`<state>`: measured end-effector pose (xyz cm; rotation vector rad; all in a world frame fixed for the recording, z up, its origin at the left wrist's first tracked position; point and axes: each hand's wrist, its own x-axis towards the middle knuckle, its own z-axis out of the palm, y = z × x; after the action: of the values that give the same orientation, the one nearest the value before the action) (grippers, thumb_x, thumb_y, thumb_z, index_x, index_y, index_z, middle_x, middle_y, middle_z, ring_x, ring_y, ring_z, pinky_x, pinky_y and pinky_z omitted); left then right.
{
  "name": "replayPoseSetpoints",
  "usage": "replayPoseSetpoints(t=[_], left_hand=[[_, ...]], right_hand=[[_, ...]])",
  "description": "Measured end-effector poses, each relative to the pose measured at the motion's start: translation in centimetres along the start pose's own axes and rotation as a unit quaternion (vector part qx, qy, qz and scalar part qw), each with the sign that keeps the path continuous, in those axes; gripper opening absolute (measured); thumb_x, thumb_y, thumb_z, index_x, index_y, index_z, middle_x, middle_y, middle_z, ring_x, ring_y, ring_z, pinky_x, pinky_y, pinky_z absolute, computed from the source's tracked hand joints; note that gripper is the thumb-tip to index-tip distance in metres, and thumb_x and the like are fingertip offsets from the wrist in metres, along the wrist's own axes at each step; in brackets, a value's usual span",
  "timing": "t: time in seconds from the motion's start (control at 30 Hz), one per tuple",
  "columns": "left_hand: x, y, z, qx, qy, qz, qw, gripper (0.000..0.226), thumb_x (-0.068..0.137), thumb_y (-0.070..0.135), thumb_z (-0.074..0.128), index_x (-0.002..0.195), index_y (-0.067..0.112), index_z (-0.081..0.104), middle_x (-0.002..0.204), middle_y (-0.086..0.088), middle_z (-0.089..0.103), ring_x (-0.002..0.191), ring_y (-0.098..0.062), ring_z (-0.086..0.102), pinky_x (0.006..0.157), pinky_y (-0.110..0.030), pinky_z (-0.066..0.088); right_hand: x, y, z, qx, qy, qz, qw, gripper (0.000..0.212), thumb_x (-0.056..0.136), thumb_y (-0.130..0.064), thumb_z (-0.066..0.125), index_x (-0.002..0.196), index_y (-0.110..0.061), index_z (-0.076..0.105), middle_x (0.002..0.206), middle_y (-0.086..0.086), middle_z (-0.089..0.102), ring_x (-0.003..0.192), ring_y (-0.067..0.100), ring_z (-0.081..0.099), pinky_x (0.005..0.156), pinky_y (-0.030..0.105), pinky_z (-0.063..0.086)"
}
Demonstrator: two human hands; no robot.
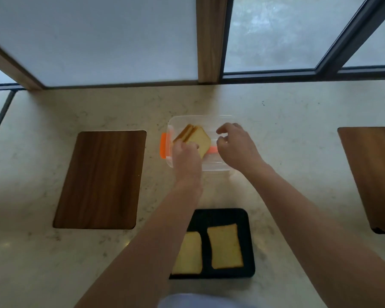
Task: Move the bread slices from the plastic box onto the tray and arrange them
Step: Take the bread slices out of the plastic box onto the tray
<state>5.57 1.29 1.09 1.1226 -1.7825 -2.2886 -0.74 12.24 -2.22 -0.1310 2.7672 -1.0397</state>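
Note:
A clear plastic box (209,120) with orange clips stands on the counter in the middle. Inside it, bread slices (199,137) lean on edge. My left hand (186,157) reaches into the box and its fingers close on the front slice. My right hand (236,143) hovers over the box's right side with fingers curled apart, holding nothing. Nearer me lies a black tray (248,241) with two bread slices flat on it: one at the left (189,254), partly under my left forearm, and one at the right (226,246).
A dark wooden board (100,180) lies on the marble counter to the left, and another (373,174) at the right edge. Frosted windows with wood and black frames run along the back of the counter.

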Motion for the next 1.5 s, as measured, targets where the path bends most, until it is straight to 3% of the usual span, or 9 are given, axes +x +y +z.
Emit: replayPoseSetpoints(t=[0.07,0.2,0.33,0.47,0.7,0.9,1.1,1.23,1.5], left_hand=[[2.4,0.7,1.5,-0.124,0.043,-0.127,0.983,0.036,0.088,-0.002,0.045,0.094,0.031,0.057,0.105,0.003,0.056,0.111,-0.026,0.055,0.091,-0.045,0.054],[6.3,0.9,1.9,-0.193,0.086,-0.269,0.940,0.049,0.080,-0.001,0.048,0.127,0.013,0.048,0.130,-0.022,0.055,0.117,-0.045,0.056,0.096,-0.064,0.050],[8.4,0.4,2.0,-0.166,0.099,-0.296,0.935,0.045,0.069,0.015,0.057,0.113,0.007,0.057,0.122,-0.019,0.060,0.111,-0.042,0.059,0.100,-0.056,0.048],[9.7,0.0,2.0,-0.145,0.099,-0.302,0.937,0.065,0.054,0.005,0.054,0.119,0.009,0.056,0.114,-0.021,0.064,0.103,-0.044,0.063,0.096,-0.059,0.051],[8.8,0.3,1.6,-0.123,0.050,-0.277,0.952,0.050,0.080,0.002,0.054,0.130,0.007,0.056,0.122,-0.019,0.065,0.106,-0.035,0.066,0.092,-0.047,0.056],[5.4,3.0,0.4,0.006,-0.007,-0.090,0.996,0.022,0.081,0.020,0.054,0.101,0.014,0.063,0.101,-0.006,0.061,0.085,-0.020,0.055,0.074,-0.036,0.044],[1.2,2.3,-4.2,0.204,-0.038,0.043,0.977,0.028,0.091,0.026,0.051,0.115,0.016,0.060,0.107,0.005,0.059,0.099,-0.013,0.054,0.078,-0.029,0.043],[-1.7,-1.3,-9.6,0.213,-0.066,-0.013,0.975,0.018,0.093,0.030,0.049,0.102,0.033,0.065,0.104,0.007,0.065,0.098,-0.012,0.061,0.080,-0.032,0.048],[-2.5,-11.6,-18.9,0.278,-0.026,-0.195,0.940,0.008,0.082,0.023,0.056,0.082,0.017,0.061,0.087,-0.006,0.061,0.081,-0.022,0.060,0.086,-0.045,0.054]], right_hand=[[3.9,0.0,1.8,-0.030,-0.101,0.044,0.993,0.045,0.088,-0.010,0.044,0.131,-0.011,0.058,0.137,0.009,0.056,0.122,0.025,0.053,0.092,0.029,0.037],[7.8,1.7,4.9,-0.046,-0.184,0.118,0.975,0.049,0.090,-0.008,0.041,0.139,-0.005,0.048,0.143,0.015,0.050,0.127,0.029,0.048,0.096,0.032,0.040],[9.6,2.3,6.7,-0.050,-0.201,0.129,0.970,0.047,0.089,-0.004,0.041,0.135,-0.006,0.050,0.137,0.015,0.055,0.118,0.030,0.053,0.088,0.033,0.041],[10.1,2.9,7.6,-0.036,-0.210,0.114,0.970,0.047,0.085,0.000,0.044,0.128,-0.011,0.057,0.122,0.011,0.063,0.094,0.022,0.054,0.077,0.031,0.043],[8.5,2.7,5.5,-0.009,-0.205,0.110,0.972,0.043,0.082,-0.004,0.041,0.120,-0.009,0.060,0.117,0.011,0.064,0.101,0.026,0.057,0.081,0.032,0.045],[4.7,-0.6,0.0,0.025,-0.146,0.073,0.986,0.038,0.083,-0.014,0.042,0.118,-0.013,0.056,0.104,0.007,0.063,0.096,0.027,0.059,0.077,0.036,0.047],[-2.4,-3.0,-1.8,0.080,-0.112,0.038,0.990,0.035,0.088,-0.022,0.047,0.121,-0.016,0.057,0.087,-0.009,0.059,0.076,0.005,0.055,0.057,0.025,0.039],[-8.4,-1.9,1.6,0.108,-0.173,0.038,0.978,0.024,0.087,-0.027,0.052,0.106,-0.018,0.063,0.091,0.000,0.067,0.081,0.014,0.063,0.062,0.026,0.048],[-15.9,2.4,13.4,0.087,-0.388,0.247,0.884,0.020,0.083,-0.034,0.057,0.090,-0.016,0.063,0.085,0.001,0.068,0.075,0.016,0.066,0.066,0.033,0.054]])
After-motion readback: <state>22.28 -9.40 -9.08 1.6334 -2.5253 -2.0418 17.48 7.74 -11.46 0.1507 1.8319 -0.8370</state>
